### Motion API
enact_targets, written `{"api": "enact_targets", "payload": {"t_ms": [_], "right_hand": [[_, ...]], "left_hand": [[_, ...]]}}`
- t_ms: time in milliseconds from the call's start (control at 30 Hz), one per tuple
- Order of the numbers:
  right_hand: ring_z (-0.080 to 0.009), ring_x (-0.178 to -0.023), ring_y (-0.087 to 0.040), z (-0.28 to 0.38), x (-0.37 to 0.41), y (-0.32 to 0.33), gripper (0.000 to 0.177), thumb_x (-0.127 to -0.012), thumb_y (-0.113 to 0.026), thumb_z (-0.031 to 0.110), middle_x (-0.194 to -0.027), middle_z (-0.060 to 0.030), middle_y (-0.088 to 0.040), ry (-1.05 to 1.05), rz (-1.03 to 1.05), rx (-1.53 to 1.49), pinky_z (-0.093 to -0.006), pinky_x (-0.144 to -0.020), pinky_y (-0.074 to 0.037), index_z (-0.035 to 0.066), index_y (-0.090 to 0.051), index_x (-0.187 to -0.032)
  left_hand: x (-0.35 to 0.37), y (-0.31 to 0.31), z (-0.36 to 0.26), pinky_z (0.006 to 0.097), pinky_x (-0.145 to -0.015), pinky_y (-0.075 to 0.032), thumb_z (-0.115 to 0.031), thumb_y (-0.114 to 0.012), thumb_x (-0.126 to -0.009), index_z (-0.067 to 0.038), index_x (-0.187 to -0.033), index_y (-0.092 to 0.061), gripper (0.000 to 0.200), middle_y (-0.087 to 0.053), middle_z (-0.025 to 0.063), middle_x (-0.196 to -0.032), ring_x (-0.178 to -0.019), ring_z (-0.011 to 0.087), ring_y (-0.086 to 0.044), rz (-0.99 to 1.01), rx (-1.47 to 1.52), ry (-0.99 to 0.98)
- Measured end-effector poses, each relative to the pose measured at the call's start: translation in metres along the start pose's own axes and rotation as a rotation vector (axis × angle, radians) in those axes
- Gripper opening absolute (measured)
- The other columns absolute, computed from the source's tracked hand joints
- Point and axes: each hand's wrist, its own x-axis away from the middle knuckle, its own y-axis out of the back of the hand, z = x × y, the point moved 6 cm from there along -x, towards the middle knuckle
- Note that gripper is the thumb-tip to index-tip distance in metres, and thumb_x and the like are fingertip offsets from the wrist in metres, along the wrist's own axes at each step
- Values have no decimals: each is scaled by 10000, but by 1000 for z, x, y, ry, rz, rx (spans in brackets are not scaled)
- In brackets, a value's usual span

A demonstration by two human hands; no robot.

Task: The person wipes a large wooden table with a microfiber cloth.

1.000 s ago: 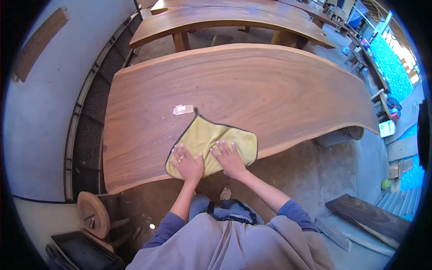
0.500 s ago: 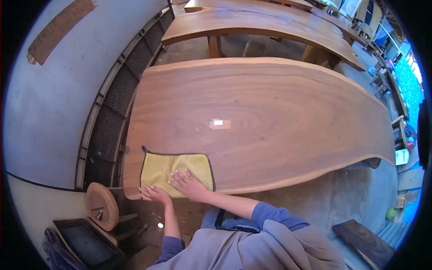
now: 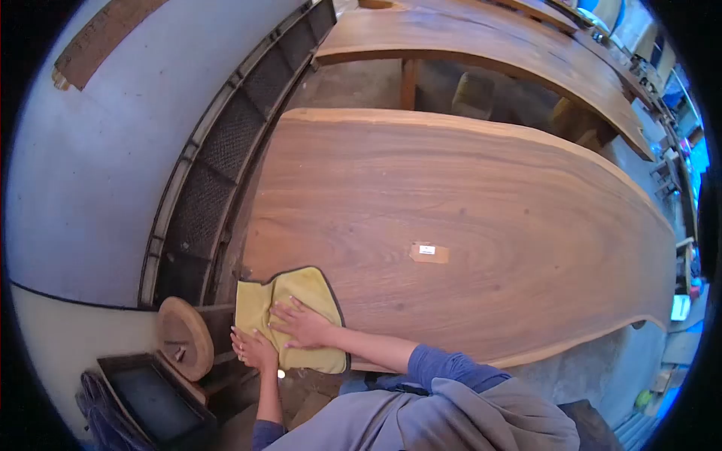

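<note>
A yellow cloth point(image 3: 320, 297) with dark edging lies over the near left corner of a large wooden slab tabletop point(image 3: 466, 180). Its upper edge is rumpled into a fold, and part of it reaches past the table's edge. My right hand point(image 3: 304, 325) rests flat on the middle of the cloth, fingers spread. Lower and to the left, my left hand point(image 3: 256, 349) lies on the cloth near the table's corner with its fingers stretched out. A small white label on a brown patch point(image 3: 429, 252) sits on the tabletop beyond my hands.
Left of the table runs a dark lattice frame point(image 3: 203, 192) along a pale wall point(image 3: 113, 173). A round wooden piece point(image 3: 184, 338) and a dark-framed panel point(image 3: 158, 395) stand at lower left. Another long wooden table point(image 3: 489, 37) is behind.
Both hands and the cloth have shifted left along the tabletop to its corner, and the cloth has turned and creased. My view has swung, so the table sits farther right and lower.
</note>
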Motion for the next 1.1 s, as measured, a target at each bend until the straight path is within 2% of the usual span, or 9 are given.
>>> {"api": "enact_targets", "payload": {"t_ms": [67,133,300,400,467,633,967,1033,1100], "right_hand": [[-266,-1351,-141,-11,1,3,590,-867,-377,472,-1441,-124,-209,-49,-52,6,-497,-1080,-69,144,-328,-1355],[-266,-1350,-143,-12,3,8,589,-864,-392,461,-1440,-123,-211,-99,-46,-18,-496,-1080,-72,137,-332,-1351],[-265,-1347,-153,-25,-1,11,591,-852,-430,433,-1437,-119,-221,-168,-118,38,-491,-1079,-85,114,-342,-1341],[-266,-1342,-161,-39,-4,25,595,-837,-456,407,-1429,-122,-237,-232,-168,45,-487,-1078,-99,111,-343,-1341],[-269,-1340,-164,-49,-6,34,600,-833,-463,407,-1427,-122,-240,-265,-201,44,-490,-1076,-101,111,-342,-1341],[-284,-1331,-182,-82,-19,77,603,-825,-475,410,-1409,-135,-272,-393,-328,85,-502,-1070,-121,108,-355,-1333],[-305,-1325,-205,-180,-18,212,559,-848,-435,403,-1403,-154,-283,-624,-505,210,-500,-1070,-132,113,-371,-1322],[-304,-1325,-208,-201,-4,241,560,-849,-433,402,-1407,-149,-281,-694,-556,309,-484,-1075,-132,117,-364,-1326],[-304,-1323,-214,-219,9,265,555,-851,-434,409,-1407,-143,-286,-720,-619,340,-472,-1079,-130,124,-372,-1323]], "left_hand": [[-10,-14,-4,468,-1012,-265,-310,-440,-881,-71,-1388,-205,608,-285,177,-1389,-1248,362,-292,27,3,7],[-26,-30,-6,500,-998,-272,-327,-421,-893,-91,-1389,-212,588,-298,171,-1386,-1262,356,-278,-142,61,-182],[-56,-11,-58,478,-956,-338,-333,-415,-899,11,-1341,-249,584,-318,258,-1342,-1229,374,-330,184,61,-28],[-85,-24,-73,469,-917,-365,-321,-392,-904,21,-1287,-333,517,-395,258,-1272,-1160,390,-394,-45,278,-95],[-98,-26,-98,467,-866,-384,-302,-378,-906,40,-1165,-435,433,-487,269,-1130,-1054,416,-458,-14,310,-332],[-129,8,-164,489,-766,-401,-293,-356,-907,44,-900,-500,367,-541,277,-946,-898,419,-521,-28,268,-444],[-210,65,-352,483,-828,-430,-382,-395,-864,20,-1042,-530,460,-558,229,-1068,-989,395,-538,-47,312,-552],[-216,76,-395,476,-910,-383,-397,-391,-857,-24,-1115,-526,474,-539,195,-1144,-1096,369,-484,-65,282,-489],[-206,94,-426,478,-977,-312,-419,-393,-852,-53,-1169,-509,498,-502,186,-1214,-1186,345,-405,-272,431,-598]]}}
